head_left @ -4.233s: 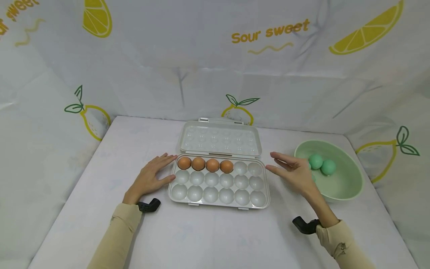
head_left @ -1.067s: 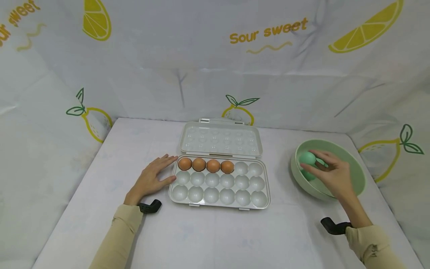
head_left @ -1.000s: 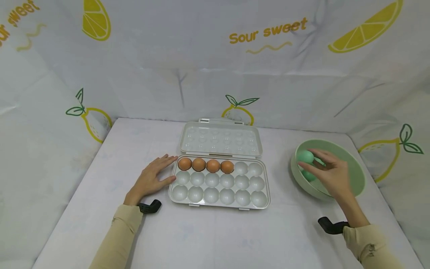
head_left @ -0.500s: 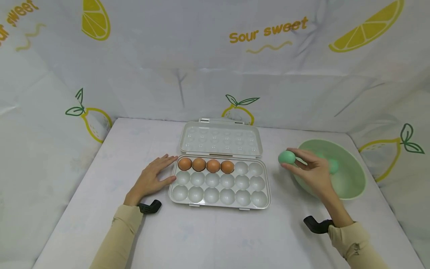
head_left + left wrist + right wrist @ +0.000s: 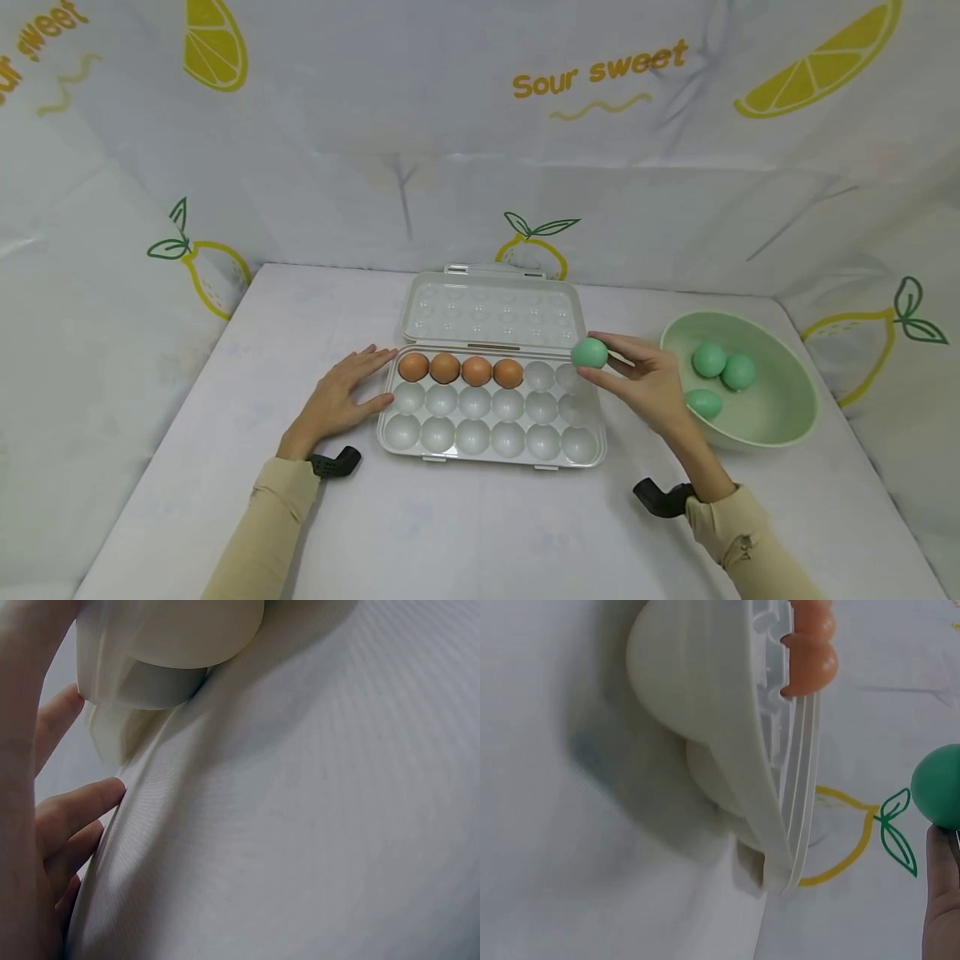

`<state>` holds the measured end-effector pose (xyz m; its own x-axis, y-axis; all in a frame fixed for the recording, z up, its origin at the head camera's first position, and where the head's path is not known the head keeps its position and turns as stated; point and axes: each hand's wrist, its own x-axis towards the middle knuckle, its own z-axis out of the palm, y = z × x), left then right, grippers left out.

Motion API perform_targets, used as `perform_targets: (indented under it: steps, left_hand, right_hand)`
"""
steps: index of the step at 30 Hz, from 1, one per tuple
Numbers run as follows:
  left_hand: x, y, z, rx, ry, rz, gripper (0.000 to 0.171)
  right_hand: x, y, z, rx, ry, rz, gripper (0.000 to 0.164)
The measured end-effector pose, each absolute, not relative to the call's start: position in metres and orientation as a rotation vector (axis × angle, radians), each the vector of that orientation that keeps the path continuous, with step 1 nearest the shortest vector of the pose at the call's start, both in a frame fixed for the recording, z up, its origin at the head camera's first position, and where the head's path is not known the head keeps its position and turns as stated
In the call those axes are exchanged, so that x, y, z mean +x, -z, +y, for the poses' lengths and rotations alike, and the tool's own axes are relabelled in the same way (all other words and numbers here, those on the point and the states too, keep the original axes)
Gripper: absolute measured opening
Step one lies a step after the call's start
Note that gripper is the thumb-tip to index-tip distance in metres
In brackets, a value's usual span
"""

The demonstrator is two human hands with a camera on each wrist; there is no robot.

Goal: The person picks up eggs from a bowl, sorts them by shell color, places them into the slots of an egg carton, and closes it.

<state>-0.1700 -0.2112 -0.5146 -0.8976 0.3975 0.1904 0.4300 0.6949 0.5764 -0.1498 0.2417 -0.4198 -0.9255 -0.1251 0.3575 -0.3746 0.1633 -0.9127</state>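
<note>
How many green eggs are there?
4: one green egg pinched in the right hand; three in the bowl, two eggs together, another egg in front. More may be hidden there.

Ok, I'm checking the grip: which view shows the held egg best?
The head view: it shows the held egg nearly whole, pinched by the right hand. The right wrist view cuts it off at the frame edge; the left wrist view doesn't show it.

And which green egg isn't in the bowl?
It's the green egg pinched between the thumb and fingers of the right hand. The other three green eggs all lie inside the light green bowl.
</note>
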Motion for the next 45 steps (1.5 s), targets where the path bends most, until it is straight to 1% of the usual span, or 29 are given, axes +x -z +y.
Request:
perform_targets:
  steps: [11,24,32,36,42,45]
  left_hand:
    - [-0.17,0.514,-0.211,-0.693,0.993,-2.849,0.072]
    - [-0.172,0.516,-0.211,-0.693,1.012,-2.848,0.072]
    - [-0.171,0.516,-0.212,-0.685,1.006,-2.851,0.072]
    - [-0.17,0.516,-0.212,-0.677,1.011,-2.847,0.071]
    - [-0.17,0.515,-0.211,-0.684,1.014,-2.853,0.072]
    - [-0.17,0.515,-0.211,-0.692,1.008,-2.846,0.072]
  right_hand:
    - [-0.152,0.431,0.19,0.574,-1.828,-2.29,0.051]
    - [-0.148,0.447,0.106,0.652,-2.136,-2.234,0.051]
    - [-0.147,0.461,0.063,0.742,-1.962,-2.26,0.047]
    - [-0.147,0.47,0.047,0.784,-1.948,-2.284,0.045]
    - [-0.144,0.477,0.035,0.702,-1.9,-2.372,0.046]
    - [-0.144,0.479,0.031,0.703,-1.83,-2.417,0.044]
